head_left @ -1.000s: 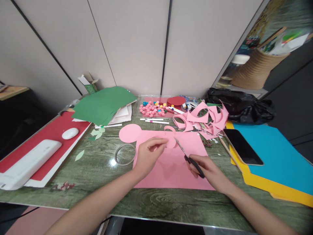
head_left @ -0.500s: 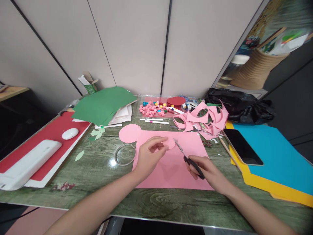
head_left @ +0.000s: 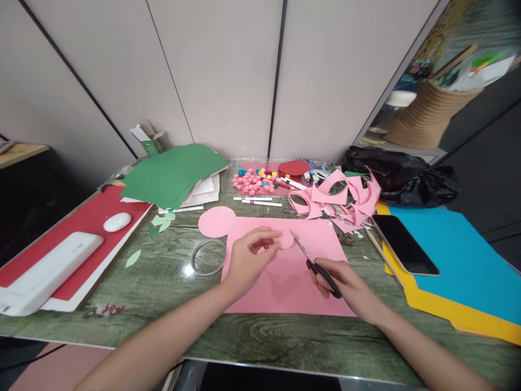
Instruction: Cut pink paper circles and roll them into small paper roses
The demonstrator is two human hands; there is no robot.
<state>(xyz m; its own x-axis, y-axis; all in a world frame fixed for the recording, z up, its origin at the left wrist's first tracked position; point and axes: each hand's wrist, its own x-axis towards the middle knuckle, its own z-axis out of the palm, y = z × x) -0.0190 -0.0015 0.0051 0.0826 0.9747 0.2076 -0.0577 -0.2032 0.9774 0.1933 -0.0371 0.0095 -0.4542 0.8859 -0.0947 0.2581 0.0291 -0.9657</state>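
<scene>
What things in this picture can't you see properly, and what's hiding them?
All in the head view:
Small pink piece: partly covered by the left hand pinching it.
Scissors: handle partly hidden by the right hand.
Blue sheet: cut off by the picture's right edge.
Woven basket: its wall hides the lower contents; the tops look too blurred to name.

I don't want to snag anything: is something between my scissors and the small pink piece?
Nothing visible: the scissors in your right hand have their tips beside the small pink piece in your left hand.
</scene>
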